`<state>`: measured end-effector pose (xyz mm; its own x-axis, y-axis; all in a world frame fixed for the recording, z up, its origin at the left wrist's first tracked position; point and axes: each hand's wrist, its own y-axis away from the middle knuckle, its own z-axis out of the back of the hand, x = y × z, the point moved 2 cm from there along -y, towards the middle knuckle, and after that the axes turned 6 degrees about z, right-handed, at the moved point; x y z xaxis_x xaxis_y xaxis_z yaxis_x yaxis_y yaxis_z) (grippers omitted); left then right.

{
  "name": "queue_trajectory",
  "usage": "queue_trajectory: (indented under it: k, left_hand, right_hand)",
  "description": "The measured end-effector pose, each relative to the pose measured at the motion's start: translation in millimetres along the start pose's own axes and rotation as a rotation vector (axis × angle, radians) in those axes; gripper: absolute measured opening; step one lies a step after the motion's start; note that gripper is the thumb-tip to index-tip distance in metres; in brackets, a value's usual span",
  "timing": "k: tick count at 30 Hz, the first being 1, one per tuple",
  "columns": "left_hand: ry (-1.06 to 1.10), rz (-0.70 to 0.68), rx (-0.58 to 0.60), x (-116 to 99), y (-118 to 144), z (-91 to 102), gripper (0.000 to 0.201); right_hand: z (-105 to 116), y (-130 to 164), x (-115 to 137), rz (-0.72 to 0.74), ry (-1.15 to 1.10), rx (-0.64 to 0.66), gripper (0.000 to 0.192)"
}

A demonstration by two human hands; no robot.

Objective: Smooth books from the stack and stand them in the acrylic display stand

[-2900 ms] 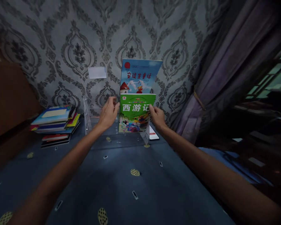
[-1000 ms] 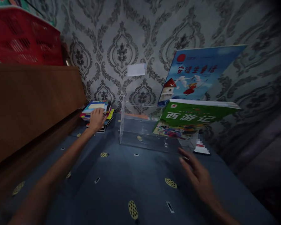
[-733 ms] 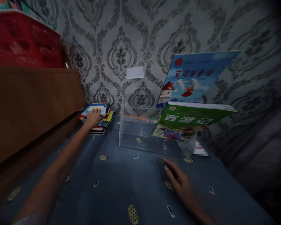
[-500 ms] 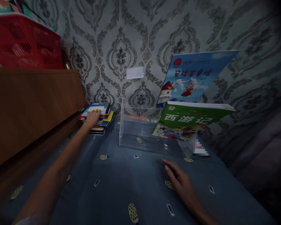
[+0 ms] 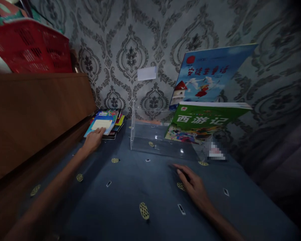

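At the left, my left hand (image 5: 94,139) grips the near edge of a blue book (image 5: 109,117) with a pale yellow panel; the fingers lie over the cover and the thumb is hidden. This book juts out over a stack of books (image 5: 119,125) with yellow and dark edges. My right hand (image 5: 193,184) is low over the cloth, fingers stretched forward and thumb apart, holding nothing. Beyond it stands a clear acrylic rack (image 5: 140,147). A green book (image 5: 203,122) leans in its front tier, and a taller blue picture book (image 5: 205,73) stands behind.
A dark blue cloth (image 5: 125,194) with yellow patterned spots covers the surface. To the left is a brown wooden cabinet (image 5: 40,117) with a red plastic basket (image 5: 45,50) on top. Patterned wallpaper (image 5: 130,40) rises behind the rack, bearing a small white card (image 5: 146,73).
My left hand has drawn the blue book toward me and left, partly off the stack. My right hand stays in nearly the same pose. The view has shifted slightly.
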<state>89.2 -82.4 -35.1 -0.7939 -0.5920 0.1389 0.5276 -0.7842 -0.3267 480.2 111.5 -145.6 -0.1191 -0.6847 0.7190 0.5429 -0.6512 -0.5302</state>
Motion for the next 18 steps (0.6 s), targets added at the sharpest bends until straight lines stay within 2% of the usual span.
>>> queue_trajectory:
  k: [3,6,10,14,18]
  left_hand:
    - [0.052,-0.004,0.023,3.5,58.6,-13.8,0.059]
    - [0.106,-0.049,0.102,6.9,127.5,-29.1,0.06]
    - [0.067,-0.169,0.15,2.5,200.3,-27.7,0.066]
    - [0.052,-0.274,0.168,-16.1,230.3,-13.8,0.07]
    - [0.11,-0.457,0.19,-47.5,232.0,-4.7,0.074]
  right_hand:
    - [-0.2,1.8,2.7,0.016,-0.002,0.004,0.033]
    - [0.1,3.5,7.9,0.02,0.0,0.041,0.033]
    - [-1.3,3.7,12.5,0.024,-0.012,0.094,0.033]
    - [-4.2,4.5,14.3,0.055,-0.015,0.13,0.032]
    - [-4.6,6.8,14.3,0.094,-0.01,0.154,0.029]
